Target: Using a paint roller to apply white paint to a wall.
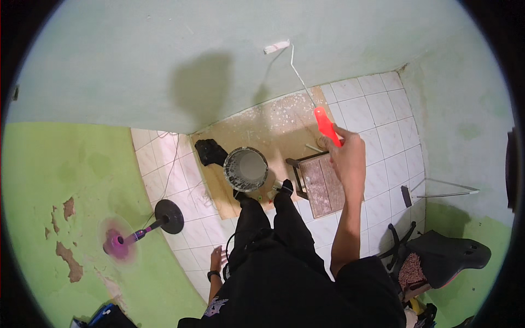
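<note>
My right hand (pixel 345 153) is wrapped round the orange-red handle of a paint roller (pixel 325 123). The roller's thin bent rod runs up to a small white roller head (pixel 276 47), which lies against the pale wall (pixel 219 33) ahead or very close to it. My left hand (pixel 217 259) hangs low beside my left leg, fingers apart and holding nothing, with a dark band on its wrist. A paint-smeared bucket (pixel 246 169) with greyish-white paint stands on the floor just ahead of my feet.
Brown sheeting (pixel 279 123) spotted with paint covers the floor along the wall. A small wooden stool (pixel 324 188) stands right of my feet, a black bag (pixel 210 152) left of the bucket. A pedestal fan (pixel 117 240) spins at left. An office chair (pixel 437 259) and a floor squeegee (pixel 407 196) are at right.
</note>
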{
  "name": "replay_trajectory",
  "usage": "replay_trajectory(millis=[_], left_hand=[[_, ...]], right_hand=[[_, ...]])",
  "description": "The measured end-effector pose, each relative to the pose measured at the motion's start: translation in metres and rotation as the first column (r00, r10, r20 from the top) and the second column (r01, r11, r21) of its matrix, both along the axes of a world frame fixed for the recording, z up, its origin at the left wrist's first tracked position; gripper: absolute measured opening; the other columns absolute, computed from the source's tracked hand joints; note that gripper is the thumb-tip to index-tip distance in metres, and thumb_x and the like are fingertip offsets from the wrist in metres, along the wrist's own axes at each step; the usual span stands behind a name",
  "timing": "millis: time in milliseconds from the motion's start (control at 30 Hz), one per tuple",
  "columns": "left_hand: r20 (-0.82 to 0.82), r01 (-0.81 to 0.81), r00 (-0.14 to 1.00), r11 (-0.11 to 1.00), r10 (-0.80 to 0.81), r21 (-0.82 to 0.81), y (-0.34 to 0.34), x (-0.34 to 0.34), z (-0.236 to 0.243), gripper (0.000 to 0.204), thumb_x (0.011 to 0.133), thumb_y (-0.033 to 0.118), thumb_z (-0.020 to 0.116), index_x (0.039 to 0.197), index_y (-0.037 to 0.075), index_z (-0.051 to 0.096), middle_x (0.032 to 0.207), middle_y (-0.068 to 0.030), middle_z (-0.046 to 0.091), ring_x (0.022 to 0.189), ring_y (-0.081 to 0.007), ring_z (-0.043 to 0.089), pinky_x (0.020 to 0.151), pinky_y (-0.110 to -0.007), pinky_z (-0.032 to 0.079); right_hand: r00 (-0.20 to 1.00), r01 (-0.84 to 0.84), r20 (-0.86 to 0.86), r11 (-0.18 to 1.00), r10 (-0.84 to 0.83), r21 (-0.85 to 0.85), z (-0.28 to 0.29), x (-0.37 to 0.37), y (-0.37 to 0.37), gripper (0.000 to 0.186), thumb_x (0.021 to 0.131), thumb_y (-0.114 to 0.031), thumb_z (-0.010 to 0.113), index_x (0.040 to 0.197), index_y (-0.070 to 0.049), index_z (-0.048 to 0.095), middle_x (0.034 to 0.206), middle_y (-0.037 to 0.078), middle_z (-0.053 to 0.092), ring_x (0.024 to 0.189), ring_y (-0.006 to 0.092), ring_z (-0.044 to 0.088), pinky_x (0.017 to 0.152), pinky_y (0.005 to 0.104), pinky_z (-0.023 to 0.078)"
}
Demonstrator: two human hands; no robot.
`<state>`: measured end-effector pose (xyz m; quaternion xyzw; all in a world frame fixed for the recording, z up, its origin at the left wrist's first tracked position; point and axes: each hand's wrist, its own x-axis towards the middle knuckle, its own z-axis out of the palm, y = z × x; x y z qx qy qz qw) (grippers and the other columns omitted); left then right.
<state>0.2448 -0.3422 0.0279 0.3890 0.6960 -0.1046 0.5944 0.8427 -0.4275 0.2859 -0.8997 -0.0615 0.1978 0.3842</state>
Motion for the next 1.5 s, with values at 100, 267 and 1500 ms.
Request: replay_trajectory(millis=[100,267,1500], left_hand=[[0.005,0.403,0.91,0.886,-0.415,0.228,-0.017,-0.044,-0.027,0.044,0.093,0.036,0.044,0.122,0.003,0.05,0.106,-0.0109,0.062,0.092,-0.0221,0.061,0.073,-0.036,0.05],[0.025,0.465,0.872,0.842,-0.489,0.274,-0.015,-0.023,-0.026,0.044,0.093,0.036,0.045,0.121,0.003,0.05,0.104,-0.011,0.062,0.09,-0.0216,0.062,0.073,-0.036,0.051],[0.066,0.105,0.992,0.993,-0.109,0.057,0.003,0.045,-0.007,0.043,0.092,0.037,0.046,0.124,0.008,0.048,0.099,-0.0122,0.064,0.077,-0.0214,0.061,0.061,-0.033,0.05]], right_hand=[[0.988,-0.072,0.139,0.995,0.062,0.068,-0.01,-0.006,0.003,0.032,0.074,-0.011,0.068,0.101,0.006,0.064,0.089,0.028,0.062,0.086,0.0382,0.063,0.073,0.04,0.05],[0.998,-0.026,0.05,0.999,0.024,0.037,-0.149,0.053,0.008,0.032,0.073,-0.015,0.071,0.098,0.005,0.066,0.086,0.027,0.063,0.083,0.0366,0.064,0.073,0.0406,0.05],[0.995,0.062,0.069,0.992,-0.069,0.11,0.029,0.042,-0.069,0.031,0.073,-0.005,0.068,0.102,0.004,0.064,0.068,0.019,0.065,0.053,0.0201,0.061,0.053,0.032,0.047]])
